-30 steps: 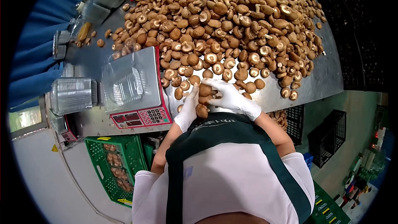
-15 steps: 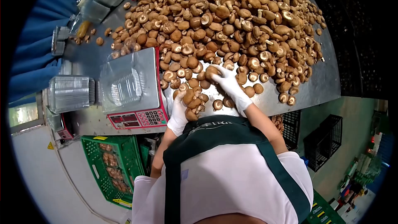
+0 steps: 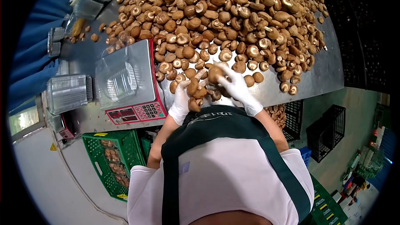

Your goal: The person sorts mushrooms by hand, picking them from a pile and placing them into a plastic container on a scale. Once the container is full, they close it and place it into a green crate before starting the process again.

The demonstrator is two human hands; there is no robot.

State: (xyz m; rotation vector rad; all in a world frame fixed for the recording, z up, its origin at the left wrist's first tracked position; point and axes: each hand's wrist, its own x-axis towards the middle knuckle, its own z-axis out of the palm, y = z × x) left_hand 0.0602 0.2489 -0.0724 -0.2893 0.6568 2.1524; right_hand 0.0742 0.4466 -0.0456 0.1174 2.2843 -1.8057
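At the near edge of the metal table [image 3: 310,76], going by the head view (the only one we've got), we have both hands on the shrooms, white gloves on. Our left hand [image 3: 180,103] is curled around a small bunch of mushrooms [image 3: 193,87], brown caps bulging out past the fingers. Can't make out every fingertip under there, tbh. Our right hand [image 3: 234,88] has a narrow grip on a single brown mushroom [image 3: 215,75], a bit blurry, just beside the bunch. More caps sit right below it, and we can't tell whether those are in the hand or lying on the metal.

Past our hands there's a huge mushroom pile [image 3: 250,21] covering most of the tabletop, with a few loose ones scattered along its near side. To our left sits a red-framed scale [image 3: 134,113] with a clear plastic container [image 3: 121,82] on its plate, and left of that a stack of clear containers [image 3: 68,93]. Lower down on that side, a green crate [image 3: 134,148] holds packs of mushrooms.
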